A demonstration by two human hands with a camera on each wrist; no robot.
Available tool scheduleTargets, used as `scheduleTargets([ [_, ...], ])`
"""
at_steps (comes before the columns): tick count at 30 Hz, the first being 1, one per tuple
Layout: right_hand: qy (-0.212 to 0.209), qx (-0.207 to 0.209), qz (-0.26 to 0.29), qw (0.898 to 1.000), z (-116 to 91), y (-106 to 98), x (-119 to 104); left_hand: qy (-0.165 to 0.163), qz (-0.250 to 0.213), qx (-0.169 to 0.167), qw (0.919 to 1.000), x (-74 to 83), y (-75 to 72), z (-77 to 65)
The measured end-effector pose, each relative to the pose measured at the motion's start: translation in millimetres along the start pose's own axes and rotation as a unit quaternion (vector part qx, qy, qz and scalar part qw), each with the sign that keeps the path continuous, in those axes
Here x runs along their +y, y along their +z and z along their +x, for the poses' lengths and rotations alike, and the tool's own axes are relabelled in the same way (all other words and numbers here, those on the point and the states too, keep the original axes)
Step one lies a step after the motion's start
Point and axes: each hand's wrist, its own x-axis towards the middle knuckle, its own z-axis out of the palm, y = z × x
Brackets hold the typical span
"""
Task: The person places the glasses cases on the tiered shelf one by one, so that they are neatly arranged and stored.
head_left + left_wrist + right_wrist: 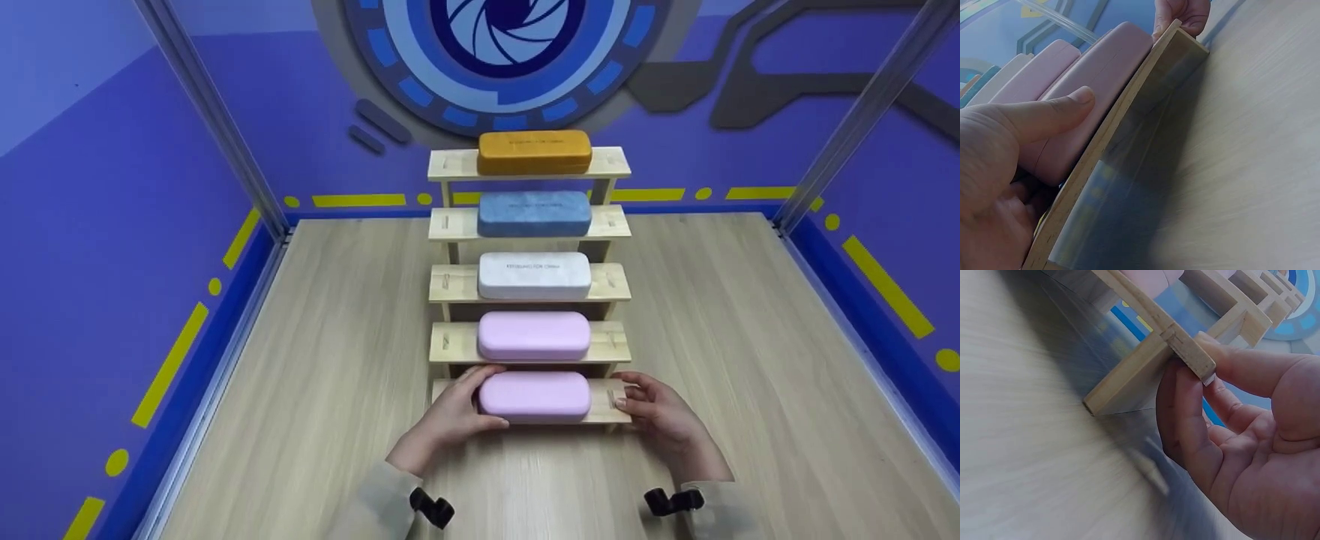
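A stepped wooden rack [619,345] stands in the middle of the table, one long rounded glasses case on each step. My left hand [450,416] grips the left end of the pink glasses case [534,396] on the lowest step. In the left wrist view its thumb [1055,115] lies along the front of the case, which sits on the board; the other fingers are partly hidden behind. My right hand [667,416] pinches the right end of the lowest board [1188,354], thumb above and curled fingers below.
On the steps above sit another pink case [534,335], a white case [534,275], a blue case [534,214] and, at the top, an orange-brown case [534,153]. Purple printed walls [150,225] with metal corner posts enclose the wood-grain table [337,337] at the back and sides.
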Motion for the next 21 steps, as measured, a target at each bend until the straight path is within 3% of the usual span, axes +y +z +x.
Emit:
scheduleTargets([
  [12,-0.005,-0.012,-0.003,1.0,0.6,-1.1,1.2,-0.005,0.002,-0.013,0.9999,0.4,-1.8,-0.7],
  [21,0.003,0.002,0.0,1.0,2.5,-0.8,2.7,0.013,0.007,-0.004,0.9999,-2.7,-5.4,-6.1],
])
